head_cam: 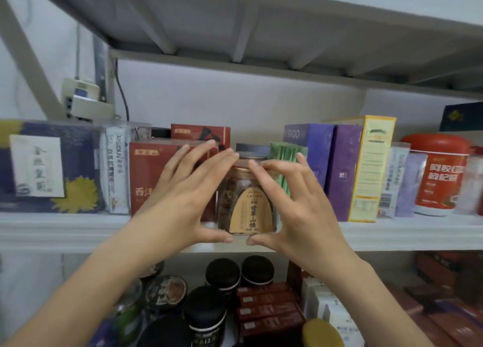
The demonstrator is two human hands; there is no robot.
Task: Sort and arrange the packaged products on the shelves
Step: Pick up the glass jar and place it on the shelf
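A clear jar with a gold lid and a tan label stands at the front of the middle shelf. It holds brown dried pieces. My left hand holds its left side, fingers on the lid and thumb at the base. My right hand mirrors this on the right side. A red box stands just left of the jar, partly hidden by my left hand. Green packets stand just right of it, behind my right fingers.
Purple boxes, a yellow box and a red tub fill the shelf's right part. A dark blue box sits at the left. Black-lidded jars and red boxes crowd the lower shelf. Another shelf hangs overhead.
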